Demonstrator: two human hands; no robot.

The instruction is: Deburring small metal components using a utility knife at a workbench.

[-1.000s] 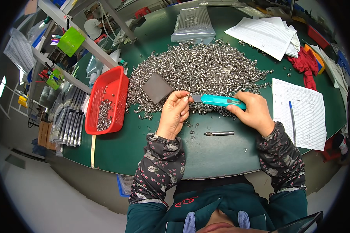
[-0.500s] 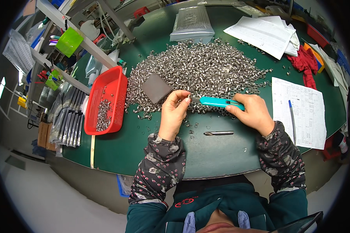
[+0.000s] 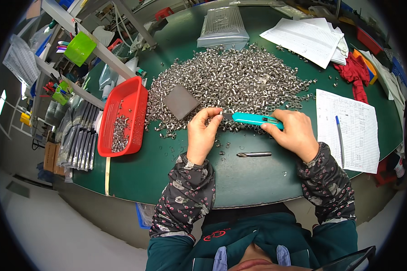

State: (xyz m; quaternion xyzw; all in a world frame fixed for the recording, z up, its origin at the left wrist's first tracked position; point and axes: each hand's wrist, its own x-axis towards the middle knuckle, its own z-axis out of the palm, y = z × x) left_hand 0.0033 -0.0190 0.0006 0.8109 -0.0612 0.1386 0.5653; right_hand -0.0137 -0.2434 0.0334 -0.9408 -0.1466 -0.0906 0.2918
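Note:
My right hand (image 3: 297,134) is wrapped round a turquoise utility knife (image 3: 253,118), its blade pointing left. Between thumb and forefinger, my left hand (image 3: 201,137) pinches a small metal ring (image 3: 221,113) right at the blade's tip. Whether blade and ring touch is too small to tell. Both hands hover at the near edge of a wide heap of small shiny metal rings (image 3: 239,77). A dark square block (image 3: 181,102) lies on the heap's left side, beyond my left hand. On the table below the knife is a metal drill bit (image 3: 254,154).
A red plastic basket (image 3: 139,97) with some metal pieces stands left on the green table (image 3: 257,183). Right lies a printed sheet (image 3: 360,131) with a blue pen (image 3: 340,140). Farther back are a plastic-wrapped pack (image 3: 222,27), papers (image 3: 303,39) and a red cloth (image 3: 355,74).
Both hands stay in nearly the same place, with the knife still at the left fingertips. The left hand and its wrist have shifted very slightly; the knife has barely tilted.

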